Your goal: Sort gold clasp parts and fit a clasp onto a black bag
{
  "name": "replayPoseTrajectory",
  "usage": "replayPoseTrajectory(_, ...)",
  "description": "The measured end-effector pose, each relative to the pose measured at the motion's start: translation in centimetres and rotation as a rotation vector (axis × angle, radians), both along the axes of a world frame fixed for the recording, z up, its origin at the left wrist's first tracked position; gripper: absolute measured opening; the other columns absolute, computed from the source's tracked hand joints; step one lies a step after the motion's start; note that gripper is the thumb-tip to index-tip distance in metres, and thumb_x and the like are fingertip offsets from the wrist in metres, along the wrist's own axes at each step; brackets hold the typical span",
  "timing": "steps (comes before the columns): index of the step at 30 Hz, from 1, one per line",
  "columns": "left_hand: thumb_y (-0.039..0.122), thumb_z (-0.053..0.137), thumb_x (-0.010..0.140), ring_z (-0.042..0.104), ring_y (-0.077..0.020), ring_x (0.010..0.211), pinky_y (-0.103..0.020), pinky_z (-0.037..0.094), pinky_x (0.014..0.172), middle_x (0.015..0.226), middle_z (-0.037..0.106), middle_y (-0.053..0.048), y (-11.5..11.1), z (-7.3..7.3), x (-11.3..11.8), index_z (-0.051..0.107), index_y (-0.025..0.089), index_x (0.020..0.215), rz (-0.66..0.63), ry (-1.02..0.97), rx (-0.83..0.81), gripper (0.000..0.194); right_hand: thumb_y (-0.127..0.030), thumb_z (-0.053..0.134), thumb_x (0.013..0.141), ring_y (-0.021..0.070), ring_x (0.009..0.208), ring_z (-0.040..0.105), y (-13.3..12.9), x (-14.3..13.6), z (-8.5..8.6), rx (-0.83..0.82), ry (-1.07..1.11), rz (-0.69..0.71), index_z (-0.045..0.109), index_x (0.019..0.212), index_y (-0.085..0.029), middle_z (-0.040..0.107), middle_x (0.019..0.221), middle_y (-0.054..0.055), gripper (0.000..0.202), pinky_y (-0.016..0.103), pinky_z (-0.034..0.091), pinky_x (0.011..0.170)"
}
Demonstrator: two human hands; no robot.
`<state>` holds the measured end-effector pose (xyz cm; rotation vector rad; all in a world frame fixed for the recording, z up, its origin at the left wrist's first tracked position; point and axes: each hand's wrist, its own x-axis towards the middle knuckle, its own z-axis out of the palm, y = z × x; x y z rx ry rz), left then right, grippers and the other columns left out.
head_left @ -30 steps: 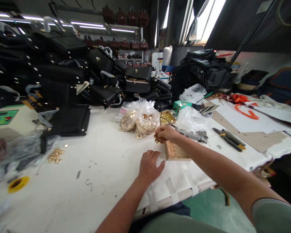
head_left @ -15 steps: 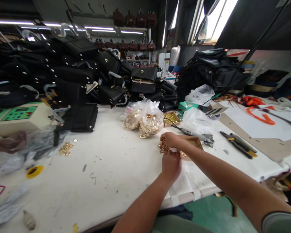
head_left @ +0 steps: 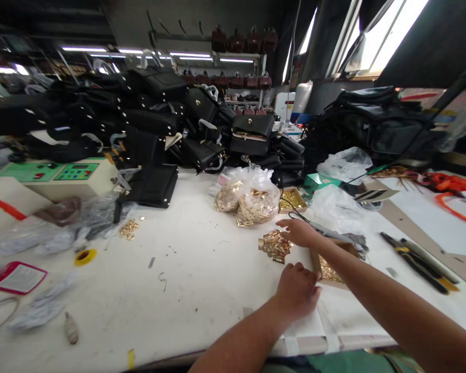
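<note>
A small pile of gold metal fittings (head_left: 275, 246) lies on the white tabletop. My right hand (head_left: 300, 232) reaches over the pile's far right side with its fingers stretched out, holding nothing visible. Nearer to me, my left hand (head_left: 297, 290) rests with curled fingers beside an open cardboard box (head_left: 315, 261). One of its fingertips is at the box's near left corner; whatever lies inside the curled fingers is hidden. Small gold pieces (head_left: 329, 272) fill the bottom of the box. My right forearm passes above the box and covers part of it.
Behind the pile stand clear plastic bags (head_left: 258, 206) of gold fittings and a small box of gold parts (head_left: 293, 199). Pliers (head_left: 415, 261) lie to the right. Black handbags (head_left: 151, 176) are heaped at the back left, beyond a yellow tape roll (head_left: 85, 257).
The view has swung left. My hands have moved apart: the right has opened out over the pile, the left has come back toward the box. The gap between pile and box has widened.
</note>
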<state>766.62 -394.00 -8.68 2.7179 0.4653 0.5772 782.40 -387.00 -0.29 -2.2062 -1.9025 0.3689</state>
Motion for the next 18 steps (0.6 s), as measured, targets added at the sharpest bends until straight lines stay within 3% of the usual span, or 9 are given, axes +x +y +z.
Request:
replayPoseTrajectory(3, 0.033, 0.060, 0.091, 0.062, -0.0235, 0.089, -0.040, 0.047, 0.079, 0.093, 0.072, -0.003, 1.0, 0.4, -3.0, 0.064, 0.022, 0.115, -0.011, -0.197, 0.009, 0.026, -0.033, 0.060, 0.091, 0.0216, 0.095, 0.068, 0.0, -0.9, 3.1, 0.297, 0.066, -0.048, 0.074, 0.115, -0.021, 0.072, 0.108, 0.005, 0.029, 0.031, 0.050, 0.085)
replayPoseTrajectory(5, 0.025, 0.057, 0.091, 0.062, -0.0207, 0.087, -0.038, 0.048, 0.080, 0.095, 0.072, -0.003, 2.6, 1.1, -5.7, 0.065, 0.020, 0.113, 0.021, -0.369, -0.002, 0.023, -0.037, 0.058, 0.094, 0.0182, 0.087, 0.067, 0.5, -2.3, 6.0, 0.574, 0.168, 0.001, 0.074, 0.105, -0.020, 0.072, 0.100, 0.004, 0.026, 0.028, 0.050, 0.080)
replayPoseTrajectory(7, 0.021, 0.056, 0.091, 0.062, -0.0196, 0.088, -0.036, 0.050, 0.079, 0.098, 0.071, -0.003, 4.7, 2.0, -8.4, 0.065, 0.020, 0.110, 0.122, -0.473, -0.027, 0.021, -0.040, 0.058, 0.095, 0.0161, 0.083, 0.065, 1.9, -4.1, 8.9, 0.716, 0.222, 0.096, 0.074, 0.100, -0.020, 0.071, 0.098, 0.005, 0.026, 0.026, 0.049, 0.077)
replayPoseTrajectory(9, 0.019, 0.057, 0.092, 0.063, -0.0186, 0.090, -0.034, 0.051, 0.080, 0.099, 0.071, -0.003, 7.2, 2.6, -10.9, 0.066, 0.021, 0.108, 0.261, -0.524, -0.048, 0.019, -0.037, 0.057, 0.096, 0.0161, 0.087, 0.065, 4.4, -5.9, 11.3, 0.694, 0.177, 0.193, 0.074, 0.100, -0.019, 0.070, 0.102, 0.005, 0.025, 0.025, 0.049, 0.081)
replayPoseTrajectory(11, 0.017, 0.059, 0.091, 0.064, -0.0182, 0.091, -0.034, 0.052, 0.081, 0.098, 0.070, -0.002, 9.4, 2.7, -13.0, 0.067, 0.021, 0.107, 0.390, -0.536, -0.048, 0.018, -0.031, 0.054, 0.098, 0.0180, 0.100, 0.065, 7.8, -7.4, 12.7, 0.554, 0.003, 0.260, 0.074, 0.107, -0.018, 0.070, 0.114, 0.007, 0.025, 0.026, 0.047, 0.090)
replayPoseTrajectory(14, 0.016, 0.058, 0.091, 0.064, -0.0188, 0.093, -0.035, 0.053, 0.082, 0.097, 0.069, -0.003, 11.9, 1.8, -15.4, 0.066, 0.021, 0.105, 0.518, -0.516, -0.022, 0.018, -0.024, 0.049, 0.099, 0.0237, 0.109, 0.063, 13.1, -8.8, 13.7, 0.330, -0.273, 0.251, 0.075, 0.108, -0.017, 0.069, 0.118, 0.010, 0.029, 0.030, 0.044, 0.094)
replayPoseTrajectory(18, 0.018, 0.055, 0.091, 0.065, -0.0180, 0.090, -0.033, 0.055, 0.081, 0.096, 0.068, -0.004, 13.3, -0.2, -17.5, 0.066, 0.020, 0.105, 0.619, -0.507, -0.048, 0.018, -0.020, 0.050, 0.094, 0.0266, 0.096, 0.066, 17.5, -8.8, 14.2, 0.201, -0.363, 0.231, 0.078, 0.093, -0.015, 0.072, 0.100, 0.013, 0.028, 0.032, 0.044, 0.080)
